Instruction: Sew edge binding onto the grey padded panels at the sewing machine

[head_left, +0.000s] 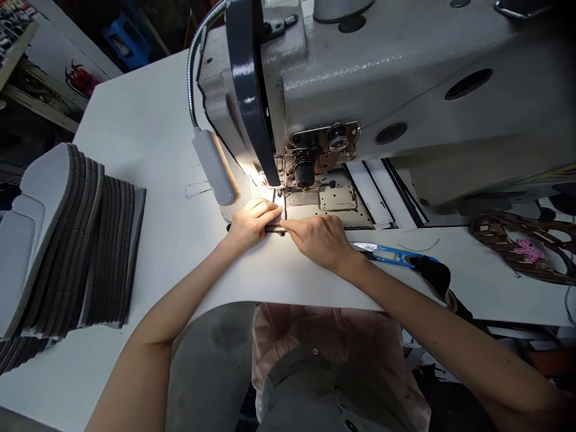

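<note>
A grey mesh fabric panel [244, 191] lies under the needle area of a sewing machine [305, 171], with its front edge close to me. My left hand [254, 223] is closed on the panel, its fingers lying over the top near the presser foot. On the right, my right hand [321, 240] is curled, with thumb and forefinger pinching the panel's near edge. The two hands almost meet in front of the needle. Both sets of fingertips partly hide the edge. The machine's lamp [216, 168] lights this spot.
Several stacked grey padded panels [90, 240] stand at the left of the white table [148, 120]. Blue-handled thread snips [391, 254] lie right of my right hand, beside a black cloth-like thing [432, 273]. A brown woven item [504, 240] sits far right.
</note>
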{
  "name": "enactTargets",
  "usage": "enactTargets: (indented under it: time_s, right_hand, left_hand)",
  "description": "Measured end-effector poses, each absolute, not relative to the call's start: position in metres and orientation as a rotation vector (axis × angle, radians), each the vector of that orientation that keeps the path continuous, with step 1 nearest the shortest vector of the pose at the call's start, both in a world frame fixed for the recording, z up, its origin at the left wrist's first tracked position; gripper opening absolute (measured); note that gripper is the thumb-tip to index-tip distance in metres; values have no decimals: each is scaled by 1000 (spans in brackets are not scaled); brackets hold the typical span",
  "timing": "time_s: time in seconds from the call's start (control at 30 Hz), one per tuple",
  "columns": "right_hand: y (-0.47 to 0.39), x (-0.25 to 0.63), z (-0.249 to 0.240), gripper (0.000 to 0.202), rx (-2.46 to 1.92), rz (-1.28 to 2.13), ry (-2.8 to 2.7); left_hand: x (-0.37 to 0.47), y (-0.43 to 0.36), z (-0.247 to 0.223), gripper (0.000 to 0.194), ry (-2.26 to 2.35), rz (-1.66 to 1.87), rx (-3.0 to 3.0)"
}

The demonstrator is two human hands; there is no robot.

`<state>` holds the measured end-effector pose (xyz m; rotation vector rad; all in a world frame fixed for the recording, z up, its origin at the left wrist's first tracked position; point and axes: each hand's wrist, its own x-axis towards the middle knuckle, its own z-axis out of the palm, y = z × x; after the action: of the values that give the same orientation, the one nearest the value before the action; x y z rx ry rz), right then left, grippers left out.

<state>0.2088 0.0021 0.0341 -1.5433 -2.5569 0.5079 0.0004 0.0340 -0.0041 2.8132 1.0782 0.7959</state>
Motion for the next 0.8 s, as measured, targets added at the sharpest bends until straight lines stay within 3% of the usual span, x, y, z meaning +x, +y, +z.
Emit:
enactTargets:
  time_s: [0.33,0.63,0.8]
  right_hand:
    - [17,203,33,42,-1726,531,-2465]
    - [23,202,34,47,-1823,585,-2443]
    - [19,201,24,44,-1802,560,-2406]
  left_hand:
    - [0,51,-2,33,1077,791,2766]
    - [-3,62,0,20,1047,764,2787]
    - [-6,74,-8,32,1133,755,2782]
